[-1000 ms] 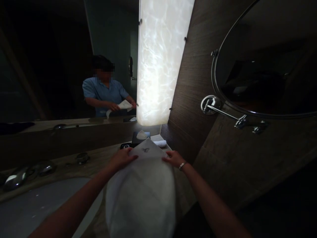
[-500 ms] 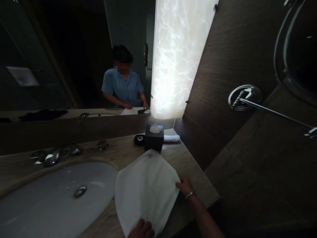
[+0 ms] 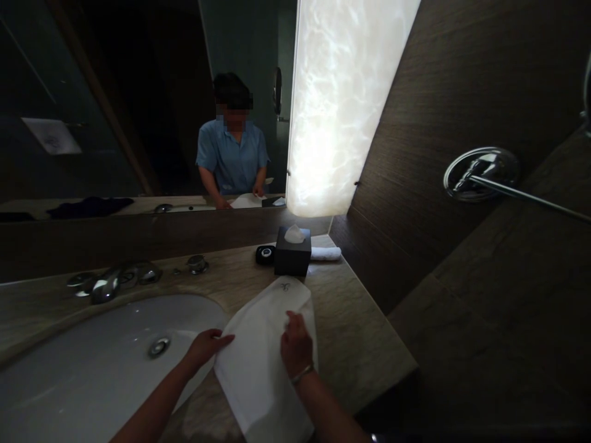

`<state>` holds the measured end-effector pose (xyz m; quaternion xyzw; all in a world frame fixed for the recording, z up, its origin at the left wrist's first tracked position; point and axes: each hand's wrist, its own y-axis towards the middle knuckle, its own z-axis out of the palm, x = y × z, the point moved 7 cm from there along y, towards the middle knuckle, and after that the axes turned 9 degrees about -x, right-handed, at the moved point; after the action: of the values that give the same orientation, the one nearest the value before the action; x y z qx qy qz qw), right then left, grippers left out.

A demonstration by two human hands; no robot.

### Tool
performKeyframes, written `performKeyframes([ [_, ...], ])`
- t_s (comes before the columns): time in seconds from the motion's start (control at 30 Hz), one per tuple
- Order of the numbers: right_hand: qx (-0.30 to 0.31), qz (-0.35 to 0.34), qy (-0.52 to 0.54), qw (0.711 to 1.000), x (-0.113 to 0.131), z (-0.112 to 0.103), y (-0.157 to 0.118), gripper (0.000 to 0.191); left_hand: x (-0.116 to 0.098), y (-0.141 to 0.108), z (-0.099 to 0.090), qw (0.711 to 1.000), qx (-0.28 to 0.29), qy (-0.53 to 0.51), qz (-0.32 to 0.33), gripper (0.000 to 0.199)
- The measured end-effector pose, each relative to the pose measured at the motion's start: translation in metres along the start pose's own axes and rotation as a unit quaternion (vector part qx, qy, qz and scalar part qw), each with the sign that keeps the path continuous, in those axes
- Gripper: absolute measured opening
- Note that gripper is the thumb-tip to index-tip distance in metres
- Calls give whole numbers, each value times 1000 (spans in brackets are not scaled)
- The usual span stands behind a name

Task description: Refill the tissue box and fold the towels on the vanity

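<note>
A white towel (image 3: 258, 369) with a small dark monogram at its far corner lies on the marble counter, its right side turned inward. My left hand (image 3: 207, 347) pinches the towel's left edge between thumb and fingers, beside the sink. Over the middle of the towel is my right hand (image 3: 297, 347), wearing a bracelet, its fingers curled together on the turned-in part. The hand itself mostly hides the bit of cloth in its fingers. Just beyond the monogrammed corner stands a dark tissue box (image 3: 292, 253) with a white tissue sticking out.
An oval white sink (image 3: 115, 369) with a chrome faucet (image 3: 107, 286) is at left. A small black object (image 3: 265, 255) and a rolled white towel (image 3: 325, 253) flank the tissue box. A lit panel (image 3: 341, 111), mirror (image 3: 161, 92) and wall-mounted chrome arm (image 3: 530, 197) rise around the counter (image 3: 364, 332).
My right hand has moved left from the towel's right corner to its middle, bringing that side inward. My left hand has gone from the near edge to the left edge.
</note>
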<state>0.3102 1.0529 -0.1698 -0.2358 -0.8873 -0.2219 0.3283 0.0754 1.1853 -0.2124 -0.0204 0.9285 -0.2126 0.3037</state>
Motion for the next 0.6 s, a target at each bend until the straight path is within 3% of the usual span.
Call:
performKeyframes([
  [0.1,94,-85,-119,985,31,59,-17,38,14,1,8,996,26,-51,-63,92],
  [0.17,101,-87,-136,982,33,77,-21,31,20,-2,13,989,53,-96,-104,104],
  [0.23,100,-93,-130,982,30,80,-21,25,20,-4,16,979,80,-144,-116,99],
  [0.33,79,-106,-35,991,26,58,-18,15,18,-6,8,971,76,-197,-116,86],
  [0.43,3,-56,107,993,-3,8,-13,16,7,-14,-3,965,71,-227,-108,77],
  [0.53,-57,49,136,988,-56,-36,-11,23,-30,-30,6,955,105,-263,-83,64],
  [0.6,-61,91,125,986,-82,-50,-12,24,-67,-41,31,945,140,-288,-70,50],
])
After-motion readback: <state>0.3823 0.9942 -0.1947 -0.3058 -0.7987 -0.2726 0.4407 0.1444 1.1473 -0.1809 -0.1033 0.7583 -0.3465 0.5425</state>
